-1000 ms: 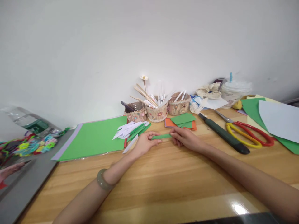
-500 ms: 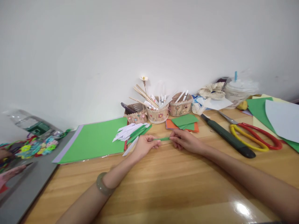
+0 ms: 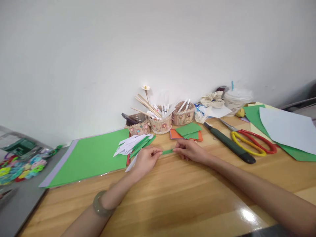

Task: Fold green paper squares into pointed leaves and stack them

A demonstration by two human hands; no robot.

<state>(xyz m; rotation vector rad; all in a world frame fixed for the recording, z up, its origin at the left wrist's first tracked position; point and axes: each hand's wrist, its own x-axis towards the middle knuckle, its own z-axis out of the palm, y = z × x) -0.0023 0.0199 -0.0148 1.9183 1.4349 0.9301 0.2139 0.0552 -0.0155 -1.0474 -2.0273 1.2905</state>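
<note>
A narrow green paper strip (image 3: 168,151) is stretched between my two hands, low over the wooden table (image 3: 172,197). My left hand (image 3: 145,159) pinches its left end, fingers closed; a grey-green bangle is on that wrist. My right hand (image 3: 189,150) pinches the right end, fingers closed too. Just left of my left hand lies a pile of folded white and green strips (image 3: 133,144). Behind my right hand is a stack of green and orange paper squares (image 3: 187,130).
A large green sheet (image 3: 91,156) lies at the left. Three small baskets of sticks and pens (image 3: 160,120) stand at the wall. A utility knife (image 3: 228,144), red and yellow scissors (image 3: 251,143), a lidded cup (image 3: 237,98) and big paper sheets (image 3: 283,128) are at the right. Colourful beads (image 3: 19,166) sit far left.
The view has shifted a little, so everything sits slightly lower and to the left. My hands still hold the green strip, now closer together with less of it showing.
</note>
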